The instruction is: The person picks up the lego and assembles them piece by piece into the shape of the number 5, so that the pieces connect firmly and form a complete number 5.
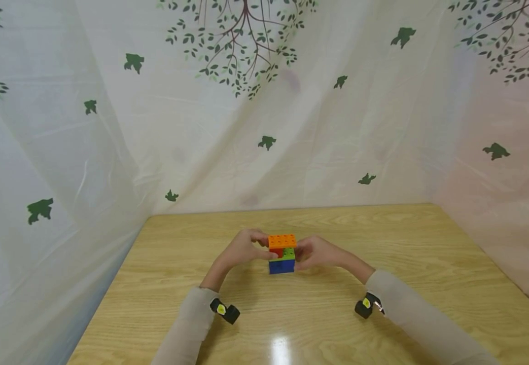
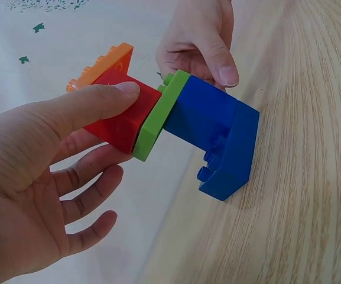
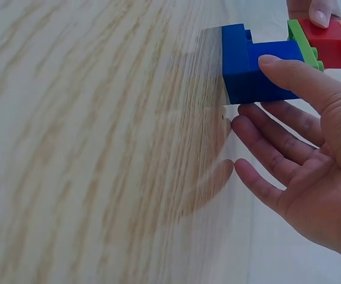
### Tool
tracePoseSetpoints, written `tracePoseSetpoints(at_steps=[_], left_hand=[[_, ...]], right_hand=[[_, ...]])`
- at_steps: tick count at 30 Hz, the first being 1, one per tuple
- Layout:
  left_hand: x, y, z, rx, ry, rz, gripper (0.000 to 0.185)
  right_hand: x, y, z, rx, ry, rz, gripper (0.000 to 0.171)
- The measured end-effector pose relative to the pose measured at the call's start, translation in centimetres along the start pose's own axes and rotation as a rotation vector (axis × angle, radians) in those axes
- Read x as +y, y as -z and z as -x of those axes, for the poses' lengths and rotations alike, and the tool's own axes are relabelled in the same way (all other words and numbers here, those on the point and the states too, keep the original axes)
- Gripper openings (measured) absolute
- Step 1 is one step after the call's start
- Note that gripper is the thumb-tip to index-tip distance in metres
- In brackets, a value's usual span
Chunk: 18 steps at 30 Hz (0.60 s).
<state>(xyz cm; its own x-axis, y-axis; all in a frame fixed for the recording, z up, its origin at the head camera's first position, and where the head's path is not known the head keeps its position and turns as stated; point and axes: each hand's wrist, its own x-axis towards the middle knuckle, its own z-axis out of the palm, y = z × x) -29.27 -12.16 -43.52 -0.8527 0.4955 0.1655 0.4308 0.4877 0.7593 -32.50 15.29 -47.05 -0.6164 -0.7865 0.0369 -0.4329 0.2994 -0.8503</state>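
Note:
A small stack of toy building bricks stands on the table. At its base is a long blue brick point(image 2: 238, 155), with a smaller blue brick point(image 2: 195, 112) on it. Above come a thin green plate point(image 2: 152, 125), a red brick point(image 2: 118, 131) and a studded orange plate point(image 1: 282, 241) on top. My left hand point(image 1: 245, 248) pinches the red brick between thumb and fingers, its lower fingers loosely bent. From the other side, my right hand point(image 1: 320, 252) grips the smaller blue brick, thumb on one face and fingers at the opposite side.
The wooden table point(image 1: 164, 314) spreads around the stack. A pale curtain point(image 1: 319, 126) printed with leaves and branches hangs behind it and along both sides. Black wrist cameras point(image 1: 231, 313) sit on the beige sleeves point(image 1: 421, 309).

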Motion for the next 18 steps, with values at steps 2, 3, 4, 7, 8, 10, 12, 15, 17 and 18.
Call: tracePoseSetpoints(at_steps=[2, 3, 4, 7, 8, 10, 12, 15, 17, 18], left_hand=[[-0.03, -0.01, -0.01, 0.001, 0.01, 0.008, 0.023], [-0.04, -0.01, -0.02, 0.002, 0.013, 0.009, 0.023], [-0.06, -0.01, -0.04, 0.003, 0.014, 0.009, 0.023], [-0.08, -0.02, -0.06, 0.008, 0.014, 0.013, 0.023], [-0.12, -0.04, -0.08, 0.009, 0.012, 0.013, 0.022], [-0.22, -0.06, -0.13, 0.012, 0.006, 0.014, 0.022], [-0.3, -0.09, -0.15, 0.017, 0.004, 0.014, 0.022], [-0.43, -0.13, -0.19, 0.025, 0.0, 0.015, 0.022], [-0.47, -0.15, -0.18, 0.03, 0.003, 0.016, 0.022], [-0.49, -0.15, -0.17, 0.032, 0.004, 0.015, 0.022]], right_hand=[[0.05, -0.04, -0.04, 0.004, -0.005, 0.003, 0.039], [0.03, -0.06, -0.04, 0.006, -0.008, 0.005, 0.038], [0.06, -0.07, -0.07, 0.006, -0.006, 0.008, 0.037], [-0.06, -0.07, -0.05, 0.009, -0.006, 0.021, 0.036], [-0.08, -0.06, -0.04, 0.01, -0.004, 0.021, 0.035], [-0.09, -0.07, -0.04, 0.014, -0.004, 0.024, 0.033], [-0.07, -0.1, -0.07, 0.016, -0.008, 0.023, 0.032], [0.06, -0.15, -0.13, 0.015, -0.008, 0.011, 0.032], [0.1, -0.18, -0.15, 0.016, -0.008, 0.006, 0.032], [0.11, -0.19, -0.15, 0.017, -0.008, 0.005, 0.032]])
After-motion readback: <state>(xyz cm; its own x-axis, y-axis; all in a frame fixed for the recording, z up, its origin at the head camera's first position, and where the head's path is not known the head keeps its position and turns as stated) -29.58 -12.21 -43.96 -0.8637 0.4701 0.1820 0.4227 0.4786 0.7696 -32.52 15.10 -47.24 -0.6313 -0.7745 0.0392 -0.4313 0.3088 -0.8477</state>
